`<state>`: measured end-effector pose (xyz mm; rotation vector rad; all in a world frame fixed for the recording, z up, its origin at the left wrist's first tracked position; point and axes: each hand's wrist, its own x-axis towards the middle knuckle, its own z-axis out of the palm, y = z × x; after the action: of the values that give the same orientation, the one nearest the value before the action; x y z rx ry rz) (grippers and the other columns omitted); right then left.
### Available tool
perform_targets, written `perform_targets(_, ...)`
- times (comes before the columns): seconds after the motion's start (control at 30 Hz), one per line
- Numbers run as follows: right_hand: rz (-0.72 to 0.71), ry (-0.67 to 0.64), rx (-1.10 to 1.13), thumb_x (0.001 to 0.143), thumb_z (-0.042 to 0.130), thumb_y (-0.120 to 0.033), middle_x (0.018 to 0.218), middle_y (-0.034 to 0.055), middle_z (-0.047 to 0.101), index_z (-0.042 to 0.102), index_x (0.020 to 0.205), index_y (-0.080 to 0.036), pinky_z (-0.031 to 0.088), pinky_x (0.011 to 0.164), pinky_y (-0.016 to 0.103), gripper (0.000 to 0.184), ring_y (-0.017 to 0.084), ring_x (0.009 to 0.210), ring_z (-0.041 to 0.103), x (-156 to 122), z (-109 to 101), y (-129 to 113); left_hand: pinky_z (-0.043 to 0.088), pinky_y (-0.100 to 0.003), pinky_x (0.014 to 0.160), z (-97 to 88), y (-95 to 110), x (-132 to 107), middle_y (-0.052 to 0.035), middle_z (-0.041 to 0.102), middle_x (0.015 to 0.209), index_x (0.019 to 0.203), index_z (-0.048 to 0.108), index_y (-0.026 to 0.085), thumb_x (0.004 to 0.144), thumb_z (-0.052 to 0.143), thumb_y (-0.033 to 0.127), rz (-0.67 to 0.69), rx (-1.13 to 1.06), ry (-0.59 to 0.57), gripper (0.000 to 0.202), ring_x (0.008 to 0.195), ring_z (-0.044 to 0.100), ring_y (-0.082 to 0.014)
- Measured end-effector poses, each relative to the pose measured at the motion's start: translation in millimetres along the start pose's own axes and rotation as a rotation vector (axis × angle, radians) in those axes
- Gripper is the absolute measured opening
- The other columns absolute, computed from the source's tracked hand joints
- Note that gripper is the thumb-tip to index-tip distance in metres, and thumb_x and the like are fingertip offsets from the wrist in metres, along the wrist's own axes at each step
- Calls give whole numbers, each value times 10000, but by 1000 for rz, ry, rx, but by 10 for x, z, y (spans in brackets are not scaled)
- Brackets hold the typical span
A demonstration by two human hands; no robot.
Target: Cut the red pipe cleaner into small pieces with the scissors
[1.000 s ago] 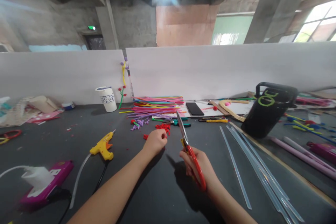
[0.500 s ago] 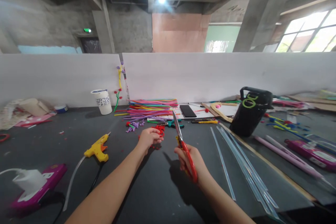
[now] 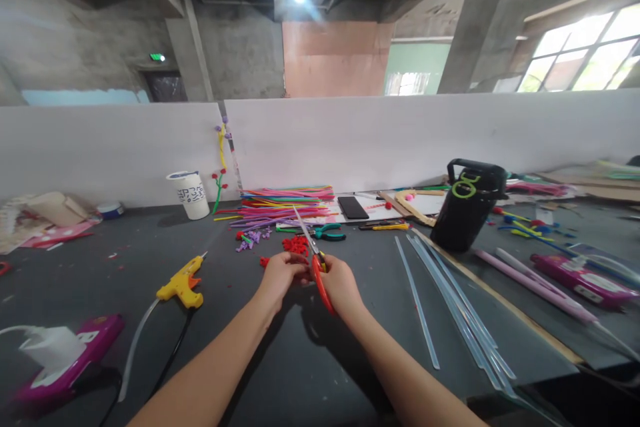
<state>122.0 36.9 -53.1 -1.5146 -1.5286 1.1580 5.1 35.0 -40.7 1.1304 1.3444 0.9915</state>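
Note:
My right hand (image 3: 343, 285) is wrapped round the red handles of a pair of scissors (image 3: 321, 280), whose blades point up and away to the left. Beside it, my left hand (image 3: 280, 277) has its fingers pinched together close to the scissors. Whatever those fingers hold is too small or hidden to make out. Just beyond the hands lies a heap of small red fuzzy pieces (image 3: 295, 245), partly behind the scissors. Small purple pieces (image 3: 254, 239) are scattered to its left. Teal-handled pliers (image 3: 330, 233) rest behind the blades.
Colourful pipe cleaners (image 3: 285, 210) lie along the back with a phone (image 3: 353, 207). At left are a yellow glue gun (image 3: 181, 285), a white cup (image 3: 190, 197) and a purple power strip (image 3: 95, 343). Clear glue sticks (image 3: 457, 307) and a black bottle (image 3: 465, 210) stand right.
My right hand has brought the scissors leftward, next to my left hand. The blades now tilt further left. The whole view has shifted slightly.

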Motion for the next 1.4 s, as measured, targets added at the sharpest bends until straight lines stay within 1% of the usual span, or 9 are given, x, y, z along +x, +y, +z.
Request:
perform_targets(0.3,53,-20,164,828,480,-296,1077,56,516,489,1082,-149,455,736,375,294,190,895,536,-12,-127,101,471,-378,707,-118,29,162,-70,549,1042,1046,511,148,805,474,279,58,97,50,278,857,556,-183)
perform_targets(0.43,47,-73,298,835,473,-291,1078,63,513,479,1090,-155,457,732,372,289,174,888,538,-142,-142,79,476,-301,602,-95,114,4,-34,603,843,879,567,135,762,529,230,87,18,13,155,661,573,-134)
perform_targets(0.47,39,-80,328,835,470,-294,1027,59,537,494,1062,-146,467,700,351,272,161,837,553,-183,-137,61,472,-285,579,-71,136,-73,-24,612,770,828,574,137,731,557,200,84,-15,-12,117,599,570,-123)
perform_targets(0.53,13,-84,383,820,471,-303,745,11,579,542,904,-120,468,547,267,213,109,587,548,-262,-122,14,474,-275,581,-17,170,-251,-26,620,662,760,583,132,685,586,173,64,-92,-89,86,563,580,-126)
perform_targets(0.6,-22,-89,434,766,499,-310,466,-63,465,522,709,-139,400,405,209,183,68,372,423,-335,-104,-38,476,-271,614,27,186,-425,-34,623,631,729,585,130,670,597,197,44,-173,-136,91,591,595,-131)
perform_targets(0.7,-73,-108,495,679,548,-340,341,-110,342,450,610,-179,339,339,186,200,57,291,334,-428,-88,-101,457,-228,573,41,176,-606,-16,607,585,677,571,135,645,625,231,49,-263,-113,115,537,571,-102)
perform_targets(0.97,-117,-198,535,677,531,-426,326,-117,316,449,618,-184,343,330,187,262,55,273,316,-611,-143,-150,418,-185,530,-45,147,-750,6,596,623,676,557,148,647,629,224,66,-381,-79,108,524,531,-71)
perform_targets(1.23,-148,-209,506,669,515,-344,310,-107,346,437,591,-187,370,359,192,192,65,293,354,-727,-126,-254,402,-182,511,-126,113,-819,10,592,606,679,569,162,651,629,250,28,-362,-52,111,503,514,-77)
perform_targets(1.4,-139,-200,464,627,545,-291,362,-100,408,497,702,-175,324,338,163,147,62,314,385,-739,-140,-258,401,-176,518,-170,118,-865,23,569,601,668,568,166,643,636,230,3,-398,-64,96,519,510,-73)
